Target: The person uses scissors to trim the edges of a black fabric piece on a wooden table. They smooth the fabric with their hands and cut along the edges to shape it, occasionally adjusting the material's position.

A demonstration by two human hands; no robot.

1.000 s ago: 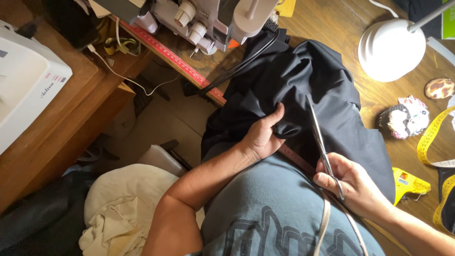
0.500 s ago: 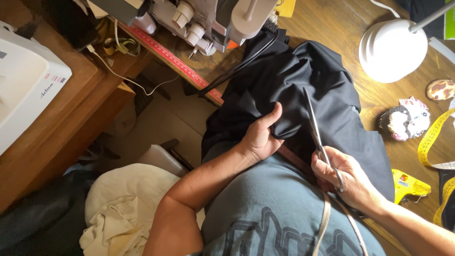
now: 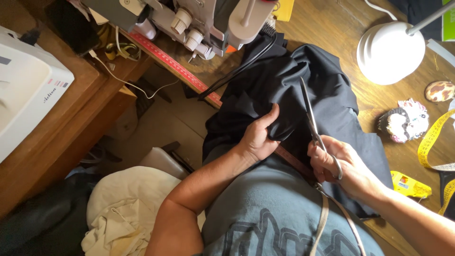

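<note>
The scissors (image 3: pixel 310 118) have edged further along the black cloth (image 3: pixel 303 90); right hand (image 3: pixel 341 163) grips their handles, left hand (image 3: pixel 260 137) pinches the cloth.

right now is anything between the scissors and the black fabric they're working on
Nothing visible. The scissors, held in the right hand, lie directly over the black fabric, blades pointing away from the person. The left hand grips a fold beside the blades, not in front of them.
</note>
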